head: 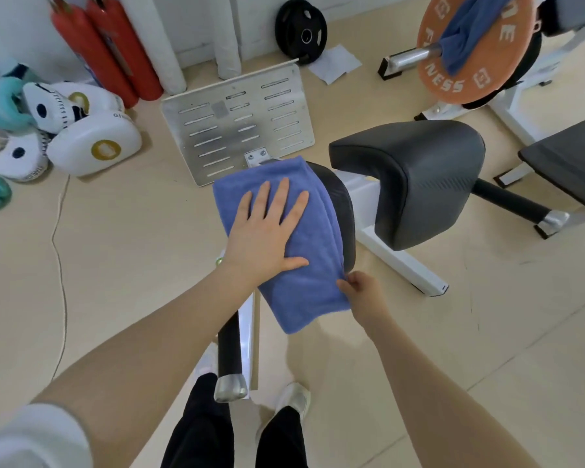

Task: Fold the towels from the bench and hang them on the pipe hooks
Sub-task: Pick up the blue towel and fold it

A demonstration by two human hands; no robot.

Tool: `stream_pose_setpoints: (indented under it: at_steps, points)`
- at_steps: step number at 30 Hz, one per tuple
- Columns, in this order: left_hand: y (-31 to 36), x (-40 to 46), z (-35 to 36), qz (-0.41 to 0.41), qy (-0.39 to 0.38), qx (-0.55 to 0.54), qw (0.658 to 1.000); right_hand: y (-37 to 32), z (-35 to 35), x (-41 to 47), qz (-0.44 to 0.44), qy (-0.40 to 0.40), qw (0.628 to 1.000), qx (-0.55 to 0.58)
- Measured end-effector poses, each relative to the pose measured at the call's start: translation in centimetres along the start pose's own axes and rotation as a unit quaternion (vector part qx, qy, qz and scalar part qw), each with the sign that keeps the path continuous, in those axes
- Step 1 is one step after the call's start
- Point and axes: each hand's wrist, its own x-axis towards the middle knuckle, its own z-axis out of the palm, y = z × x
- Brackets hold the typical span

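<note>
Left hand (267, 228) flat, pressing blue towel (304, 265) onto bench pad (341, 204); right hand (358, 288) pinching its near edge; overhanging end may slide floorward.

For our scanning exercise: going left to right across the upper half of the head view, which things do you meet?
Teal boxing glove → white focus pad → red cylinders → slotted metal plate → black weight plate → orange weight plate.
</note>
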Motion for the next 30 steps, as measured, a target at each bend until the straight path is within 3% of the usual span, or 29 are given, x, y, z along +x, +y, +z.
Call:
stream_pose_setpoints:
  at_steps: [4, 6, 8, 10, 12, 13, 16, 18, 22, 27, 30]
  points:
    - [-0.1, 0.6, 0.2, -0.004, -0.029, 0.008, 1.000, 0.9, -1.2, 0.6, 0.080, 0.033, 0.984, -0.157]
    - [-0.3, 0.6, -0.3, -0.002, -0.034, -0.020, 0.999, -1.3, -1.8, -0.1, 0.012, 0.092, 0.989, -0.116]
    - [-0.5, 0.1, -1.3, -0.023, -0.018, -0.107, 0.994, -4.3, -1.8, -1.0, -0.113, 0.105, 0.986, -0.059]
    - [-0.3, -1.2, -2.2, -0.094, 0.080, -0.204, 0.971, -6.7, -1.5, -1.7, -0.178, 0.078, 0.980, -0.033]
    - [0.5, -3.2, -2.6, -0.232, 0.171, -0.301, 0.909, -7.8, -1.2, -1.9, -0.187, 0.069, 0.980, -0.021]
    - [0.9, -4.3, -2.5, -0.306, 0.178, -0.373, 0.858, -8.1, -1.0, -1.9, -0.177, 0.070, 0.982, -0.014]
    - [2.3, -6.3, -1.8, -0.416, 0.076, -0.603, 0.677, -9.2, -0.4, -2.1, -0.124, 0.046, 0.991, 0.004]
    - [3.0, -6.8, -0.9, -0.425, -0.018, -0.655, 0.624, -9.5, 0.1, -2.2, -0.092, 0.024, 0.995, 0.027]
    - [2.0, -6.5, 0.0, -0.438, 0.014, -0.685, 0.582, -9.6, -0.8, -2.3, -0.069, -0.025, 0.995, 0.067]
    - [1.7, -7.0, -1.2, -0.376, -0.138, -0.689, 0.604, -8.5, -3.2, -2.9, -0.020, -0.188, 0.975, 0.117]
    - [1.5, -7.3, -2.6, -0.367, -0.103, -0.702, 0.601, -8.4, -4.9, -4.0, -0.020, -0.320, 0.935, 0.149]
